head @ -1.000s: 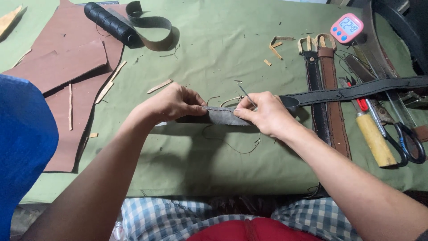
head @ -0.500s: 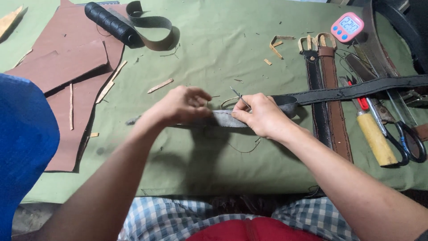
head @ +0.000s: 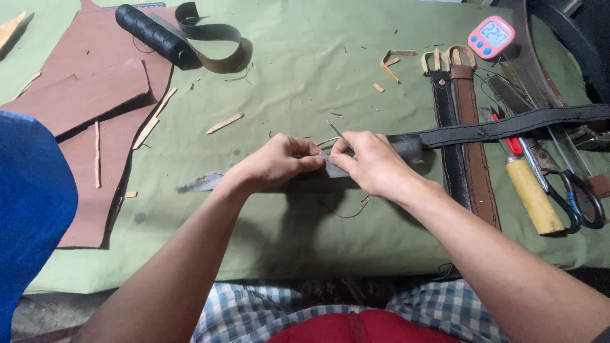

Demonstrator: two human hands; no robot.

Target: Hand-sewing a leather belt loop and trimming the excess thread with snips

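My left hand (head: 273, 164) pinches the dark leather strap (head: 508, 125) between thumb and fingertips, the grip shut on the strap's grey, worn stretch near the middle of the green worktop (head: 298, 70). My right hand (head: 375, 164) is closed just beside it, fingertips nearly touching the left ones, and it holds a thin needle (head: 340, 135) whose point angles up and away to the left. A second ago my hands sat a little apart along the strap; now they have drawn together over the same spot, and the needle, which stood barely clear of my fingers half a second ago, sticks out more plainly. The strap lies across the worktop as before, its black stitched length running right over the two buckled belts (head: 462, 127), its ragged end (head: 200, 183) poking out left of my left wrist. A loose thread (head: 356, 209) curls on the worktop below my right hand. The brown leather sheets (head: 95, 101) at the left, the black thread spool (head: 155, 35), the pink timer (head: 490, 37), the yellow-handled tool (head: 534, 197) and the scissors (head: 572, 190) at the right have not moved.
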